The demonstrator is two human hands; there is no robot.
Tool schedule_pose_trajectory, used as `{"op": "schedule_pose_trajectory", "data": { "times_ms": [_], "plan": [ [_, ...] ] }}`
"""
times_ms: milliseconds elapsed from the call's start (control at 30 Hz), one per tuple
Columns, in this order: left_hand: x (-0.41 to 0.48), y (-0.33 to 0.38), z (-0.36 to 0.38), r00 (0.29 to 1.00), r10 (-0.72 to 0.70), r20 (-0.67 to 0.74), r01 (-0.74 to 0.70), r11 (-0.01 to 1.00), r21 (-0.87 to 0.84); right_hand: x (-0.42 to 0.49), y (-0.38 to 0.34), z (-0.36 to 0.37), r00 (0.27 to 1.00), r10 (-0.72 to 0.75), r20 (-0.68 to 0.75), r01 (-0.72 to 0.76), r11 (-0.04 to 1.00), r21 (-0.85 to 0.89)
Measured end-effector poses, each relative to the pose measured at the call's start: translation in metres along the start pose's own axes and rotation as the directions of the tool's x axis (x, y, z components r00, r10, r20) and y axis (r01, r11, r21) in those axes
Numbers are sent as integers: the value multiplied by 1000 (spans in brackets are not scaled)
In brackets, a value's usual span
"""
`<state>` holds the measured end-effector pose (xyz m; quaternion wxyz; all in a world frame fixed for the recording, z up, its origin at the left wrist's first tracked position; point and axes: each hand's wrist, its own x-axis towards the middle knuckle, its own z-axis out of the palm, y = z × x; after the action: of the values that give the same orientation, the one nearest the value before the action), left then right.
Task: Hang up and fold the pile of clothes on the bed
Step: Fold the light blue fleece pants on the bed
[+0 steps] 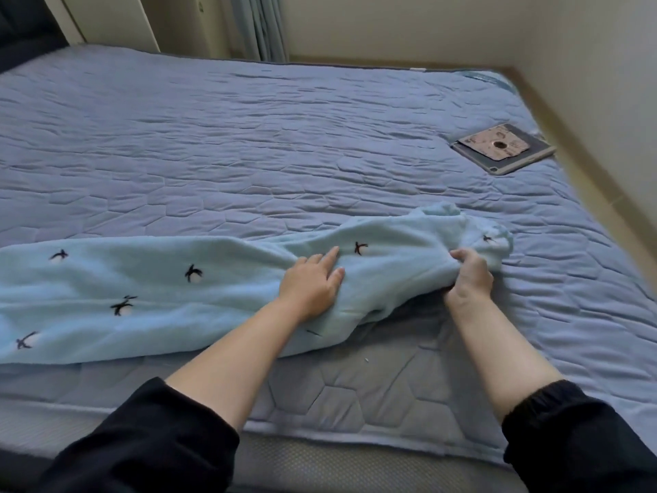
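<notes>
The fleece (pixel 142 290) lay across the bed (pixel 284 137), from the left edge to right of centre. The left hand (pixel 313 284) pressed flat on it; the right hand (pixel 471 274) clutched its bunched end. Soft, light and limp, it likely wanted holding by its edges.

No legible text, labels, brands or numbers were present. The printed cover of the tablet (pixel 503 148), near the bed's (pixel 249 137) right edge, was too blurred to read.
</notes>
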<state>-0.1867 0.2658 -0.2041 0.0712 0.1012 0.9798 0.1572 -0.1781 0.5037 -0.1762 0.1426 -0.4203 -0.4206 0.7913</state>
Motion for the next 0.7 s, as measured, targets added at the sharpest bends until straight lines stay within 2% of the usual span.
{"op": "schedule_pose_trajectory", "data": {
  "times_ms": [100,167,233,267,300,367,400,467,533,600,633,667,700],
  "plan": [
    [2,33,-1,999,51,19,-49,995,-91,0,-3,-40,983,-103,-155,103,995,-9],
    [2,60,12,994,95,53,-94,995,-17,6,5,-78,931,-184,-315,115,968,-225],
    [1,82,35,986,145,86,-151,985,81,12,8,-115,853,-307,-421,37,842,-538],
    [0,91,47,981,157,115,-170,979,110,17,5,-128,818,-401,-412,53,766,-640],
    [0,96,58,977,156,143,-175,976,131,24,-1,-135,781,-518,-347,134,683,-718],
    [5,98,72,976,141,168,-168,974,152,38,-20,-131,688,-719,-98,373,466,-802],
    [9,97,75,975,142,173,-168,975,145,47,-31,-123,658,-752,31,454,363,-814],
    [16,92,75,971,149,187,-168,982,89,62,-47,-100,685,-684,251,523,222,-823],
    [19,88,72,975,151,161,-156,988,17,74,-54,-76,782,-497,375,508,161,-846],
    [17,88,69,982,143,120,-141,990,-20,83,-56,-60,871,-251,422,451,72,-889],
    [15,88,67,985,140,103,-139,990,-17,86,-57,-58,892,-144,430,434,1,-901],
    [14,88,64,987,144,71,-146,989,17,89,-59,-58,894,-80,440,437,-51,-898],
    [14,86,61,987,157,26,-159,984,85,90,-61,-60,893,-103,438,437,-29,-899]
  ]
}}
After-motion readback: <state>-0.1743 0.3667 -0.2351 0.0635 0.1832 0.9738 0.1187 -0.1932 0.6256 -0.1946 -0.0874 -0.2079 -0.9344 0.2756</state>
